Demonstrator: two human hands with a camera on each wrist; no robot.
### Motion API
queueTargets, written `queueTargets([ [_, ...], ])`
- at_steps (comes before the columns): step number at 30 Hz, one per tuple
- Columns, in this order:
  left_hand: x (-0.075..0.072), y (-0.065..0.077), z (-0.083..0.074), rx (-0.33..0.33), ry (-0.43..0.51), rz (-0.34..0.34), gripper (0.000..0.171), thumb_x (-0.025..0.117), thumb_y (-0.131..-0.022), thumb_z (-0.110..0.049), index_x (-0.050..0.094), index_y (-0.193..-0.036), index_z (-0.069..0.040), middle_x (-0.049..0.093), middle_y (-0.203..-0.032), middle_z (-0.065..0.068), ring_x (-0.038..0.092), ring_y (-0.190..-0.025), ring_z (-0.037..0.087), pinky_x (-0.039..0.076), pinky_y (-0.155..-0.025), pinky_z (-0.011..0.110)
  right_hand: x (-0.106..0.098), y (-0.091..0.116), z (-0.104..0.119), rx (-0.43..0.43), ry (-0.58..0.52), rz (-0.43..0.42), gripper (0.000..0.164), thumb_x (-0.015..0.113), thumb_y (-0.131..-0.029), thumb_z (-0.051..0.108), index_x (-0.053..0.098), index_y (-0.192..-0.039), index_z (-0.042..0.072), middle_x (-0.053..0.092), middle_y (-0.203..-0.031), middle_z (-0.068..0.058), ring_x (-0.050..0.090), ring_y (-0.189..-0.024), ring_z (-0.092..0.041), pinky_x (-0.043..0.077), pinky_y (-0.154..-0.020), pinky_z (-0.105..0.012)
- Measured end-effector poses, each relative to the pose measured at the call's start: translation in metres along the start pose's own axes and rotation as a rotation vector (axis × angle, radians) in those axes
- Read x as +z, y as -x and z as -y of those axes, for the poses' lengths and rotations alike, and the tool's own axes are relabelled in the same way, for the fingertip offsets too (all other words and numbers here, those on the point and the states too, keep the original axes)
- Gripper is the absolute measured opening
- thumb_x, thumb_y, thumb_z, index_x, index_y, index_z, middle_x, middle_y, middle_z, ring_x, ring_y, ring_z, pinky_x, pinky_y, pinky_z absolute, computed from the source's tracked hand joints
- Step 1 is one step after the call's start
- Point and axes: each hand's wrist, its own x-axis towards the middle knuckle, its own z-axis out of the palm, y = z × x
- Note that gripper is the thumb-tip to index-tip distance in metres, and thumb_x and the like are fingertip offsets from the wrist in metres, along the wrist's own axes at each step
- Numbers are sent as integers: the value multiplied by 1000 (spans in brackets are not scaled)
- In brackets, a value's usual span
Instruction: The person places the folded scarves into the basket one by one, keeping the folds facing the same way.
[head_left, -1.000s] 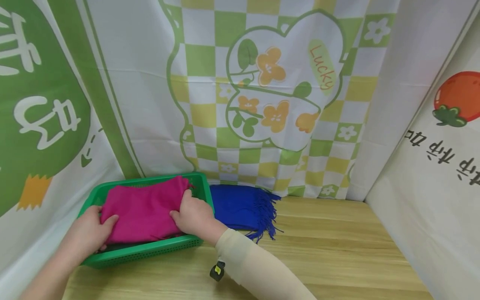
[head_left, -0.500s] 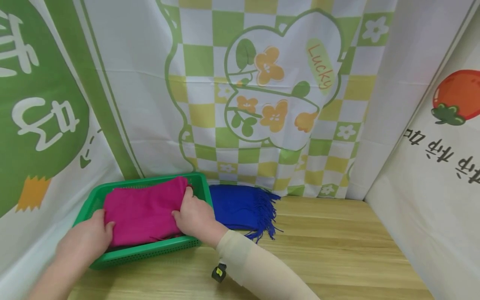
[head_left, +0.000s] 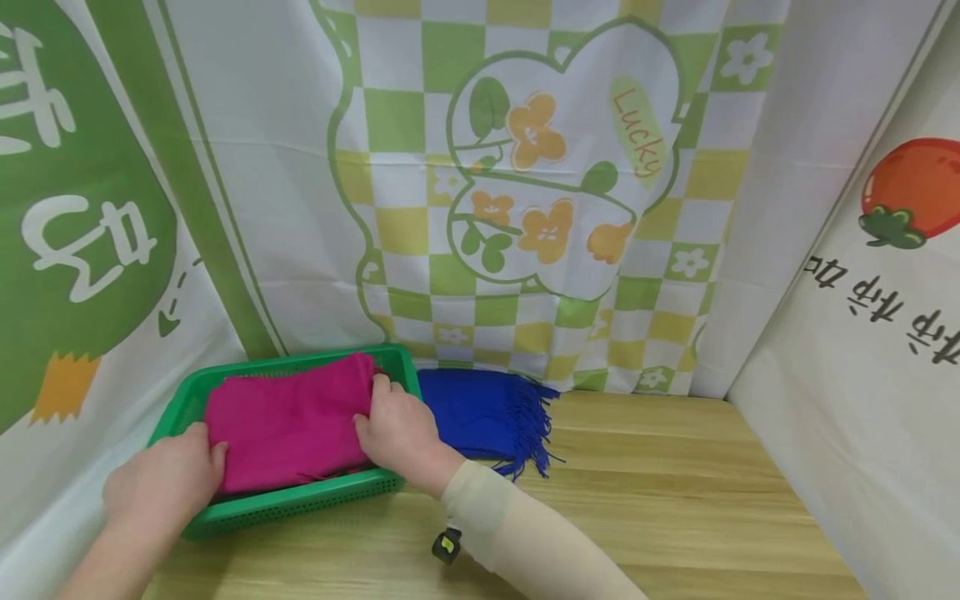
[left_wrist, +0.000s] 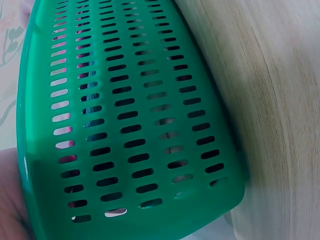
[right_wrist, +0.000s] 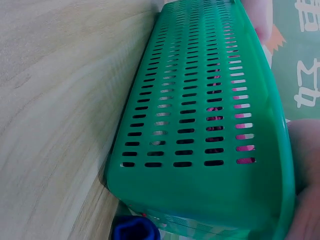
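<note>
A folded magenta scarf (head_left: 288, 429) lies inside a green plastic basket (head_left: 296, 502), a little fringe showing along its near edge. At the scarf's left end, my left hand (head_left: 153, 483) holds its edge with the thumb against the cloth. My right hand (head_left: 403, 433) grips the right end, thumb on the near side and fingers toward the far corner. In both wrist views the slotted basket wall (left_wrist: 125, 115) fills the middle, with bits of magenta through the slots. Fingers below the basket rim are hidden there.
A folded blue fringed scarf (head_left: 472, 417) lies on the wooden table (head_left: 645, 500) just right of the basket. Printed cloth walls (head_left: 525, 317) stand behind and at both sides, close to the basket's back and left.
My left hand has shifted slightly left and lower, its fingers now over the scarf's left edge. The right hand has slid slightly right. The scarf stays in the basket.
</note>
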Motion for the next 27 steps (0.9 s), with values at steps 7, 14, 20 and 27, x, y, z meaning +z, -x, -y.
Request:
queueTargets([
  [7, -2, 5, -9, -9, -31, -22, 36, 61, -109, -31, 62, -105, 4, 65, -80, 29, 65, -71, 58, 45, -48, 66, -6, 4, -5, -63, 31, -17, 53, 72, -108, 40, 62, -146, 5, 74, -126, -5, 76, -98, -19, 63, -79, -30],
  [14, 3, 9, -19, 37, -29, -207, 37, 69, -105, -30, 60, -90, 3, 54, -73, 24, 61, -61, 53, 41, -42, 64, -13, 8, -12, -83, 4, -14, 44, 71, -109, 39, 68, -142, 8, 74, -125, -3, 75, -103, -18, 62, -83, -29],
  [20, 15, 4, -25, 108, -15, -346, 51, 80, -99, -36, 54, -90, 6, 48, -82, 32, 57, -74, 53, 42, -41, 60, -15, 11, -23, -162, -93, -50, 35, 69, -111, 33, 71, -137, 9, 72, -123, -2, 72, -102, -15, 60, -83, -26],
  [27, 27, -1, -43, 228, -33, -527, 53, 84, -93, -34, 49, -82, 5, 48, -77, 29, 55, -65, 50, 42, -40, 56, -16, 14, -37, -221, -145, -113, 32, 69, -112, 30, 73, -137, 10, 74, -123, 1, 71, -104, -12, 58, -82, -23],
])
